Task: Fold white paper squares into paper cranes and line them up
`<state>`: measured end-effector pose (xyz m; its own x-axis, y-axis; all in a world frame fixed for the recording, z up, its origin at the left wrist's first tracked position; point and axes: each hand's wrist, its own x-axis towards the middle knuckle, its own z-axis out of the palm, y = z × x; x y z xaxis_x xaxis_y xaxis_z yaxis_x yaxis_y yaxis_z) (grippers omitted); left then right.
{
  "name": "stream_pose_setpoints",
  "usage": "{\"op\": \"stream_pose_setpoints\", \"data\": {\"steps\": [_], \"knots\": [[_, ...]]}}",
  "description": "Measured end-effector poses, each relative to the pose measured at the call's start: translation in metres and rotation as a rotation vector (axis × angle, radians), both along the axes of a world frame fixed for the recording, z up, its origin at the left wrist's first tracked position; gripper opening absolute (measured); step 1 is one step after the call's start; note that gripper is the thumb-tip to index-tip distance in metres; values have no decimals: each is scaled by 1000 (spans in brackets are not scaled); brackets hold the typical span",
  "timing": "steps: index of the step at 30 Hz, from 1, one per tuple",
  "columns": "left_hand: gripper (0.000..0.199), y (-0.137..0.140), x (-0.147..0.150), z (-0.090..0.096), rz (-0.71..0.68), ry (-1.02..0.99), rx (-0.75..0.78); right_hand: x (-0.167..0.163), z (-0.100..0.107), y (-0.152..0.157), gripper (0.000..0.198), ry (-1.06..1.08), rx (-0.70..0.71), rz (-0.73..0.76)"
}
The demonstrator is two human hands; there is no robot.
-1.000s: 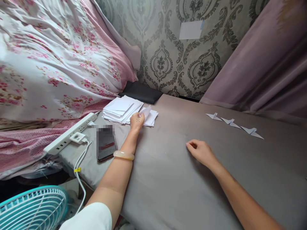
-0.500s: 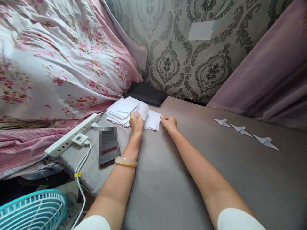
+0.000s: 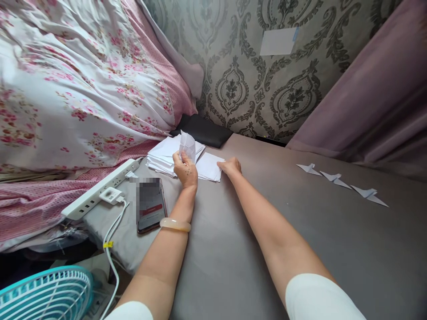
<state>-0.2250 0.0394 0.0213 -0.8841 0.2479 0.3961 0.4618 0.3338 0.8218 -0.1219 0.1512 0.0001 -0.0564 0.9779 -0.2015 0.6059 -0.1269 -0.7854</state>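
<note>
Grey cloth-covered surface (image 3: 360,253) leaves open room around 3 o'clock, its edge falling away at 10; text on the black rectangular phone (image 3: 151,212) at 11 is too blurred to read. Near 12, the left hand (image 3: 186,172) grasps a creased thin white sheet (image 3: 187,144); the curled right hand (image 3: 231,166) touches the corner of the flat white paper pile (image 3: 209,168), grip unclear.

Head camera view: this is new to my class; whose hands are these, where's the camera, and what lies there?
There's no machine: a person is working bare-handed. The camera is worn on that person's head, looking forward and down. The left hand holds a piece of paper, raised by a paper stack. The right hand is at the edge of a smaller paper pile; its grip is unclear. On the grey surface, a phone and power strip lie to the left, folded paper pieces to the right.
</note>
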Motion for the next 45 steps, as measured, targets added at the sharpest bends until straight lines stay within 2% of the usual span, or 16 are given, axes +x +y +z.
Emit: {"op": "stream_pose_setpoints", "data": {"steps": [5, 10, 14, 16, 18, 20, 23, 26, 28, 30, 32, 34, 37, 39, 42, 45], "knots": [[26, -1, -3, -2, 44, 31, -3, 6, -2, -7, 15, 168, -13, -10], [34, 0, -4, -5, 4, 104, -10, 43, 9, -13, 20, 432, 35, -27], [32, 2, -1, -10, -155, 279, -135, 95, 24, -21, 19, 538, 203, -172], [31, 2, 4, -12, -273, 332, -259, 123, 26, -32, 25, 582, 413, -193], [32, 2, 11, -14, -378, 367, -404, 149, 22, -48, 27, 497, 593, -129], [31, 1, 17, -16, -446, 393, -523, 174, 13, -67, 25, 318, 629, -29], [23, -2, 24, -23, -525, 417, -604, 208, -3, -99, 19, 74, 639, 238], [20, -5, 27, -28, -598, 432, -619, 237, -13, -127, 26, -54, 631, 538], [28, -6, 30, -29, -616, 450, -586, 252, -14, -143, 30, -135, 616, 582], [34, -6, 38, -26, -629, 480, -457, 263, -13, -154, 30, -203, 610, 574], [34, -10, 55, -20, -760, 486, -301, 271, -11, -163, 31, -240, 610, 574], [33, -19, 81, -13, -1011, 461, -227, 276, -11, -169, 32, -245, 611, 566], [38, -40, 126, -7, -1470, 483, -261, 282, -13, -177, 32, -213, 607, 520], [51, -53, 149, -8, -1686, 538, -320, 286, -13, -182, 30, -177, 598, 473], [55, -62, 168, -13, -1759, 631, -408, 292, -9, -188, 28, -121, 561, 403], [36, -60, 170, -20, -1733, 715, -454, 297, -5, -189, 26, -46, 506, 377]]}}
